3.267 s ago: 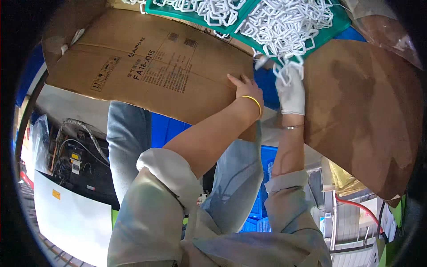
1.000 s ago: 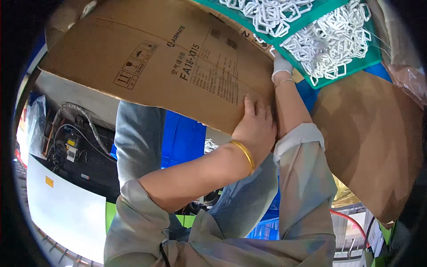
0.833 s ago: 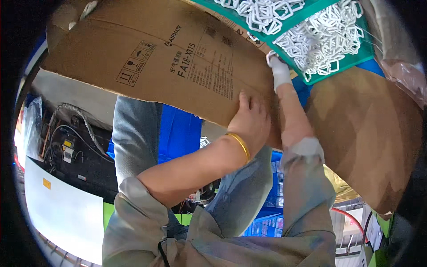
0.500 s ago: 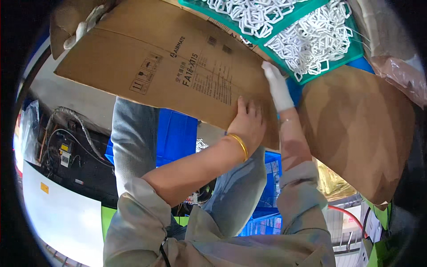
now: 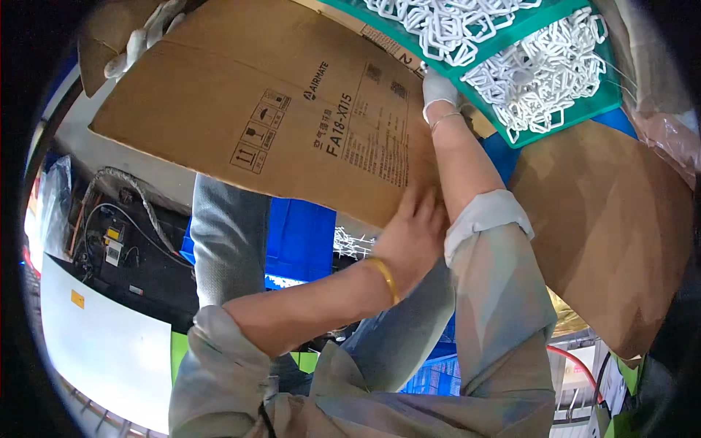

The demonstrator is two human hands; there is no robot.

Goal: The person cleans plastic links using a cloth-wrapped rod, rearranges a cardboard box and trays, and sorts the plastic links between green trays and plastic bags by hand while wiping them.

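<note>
A large brown cardboard sheet or box panel (image 5: 219, 95) with dark print lies across my lap. My bare left hand (image 5: 415, 230), with a gold bangle at the wrist, rests at its near right corner. Its fingers are stretched and apart on the board, slightly blurred. My right hand (image 5: 439, 89), in a white glove, is at the panel's far right edge, beside the green tray (image 5: 511, 139). Its fingertips point away from me and are mostly hidden. White plastic buckle-like loops (image 5: 544, 73) fill the tray's compartments.
Another brown cardboard piece (image 5: 606, 219) stands at the right. A blue crate (image 5: 299, 237) shows below the panel. At the far left a white glove (image 5: 135, 55) touches cardboard; whether a hand fills it I cannot tell. Cables (image 5: 135, 186) and a white panel (image 5: 102, 336) are at the left.
My right hand has moved farther away along the panel's edge, toward the tray's corner. My left hand has shifted slightly nearer. The view has moved a little.
</note>
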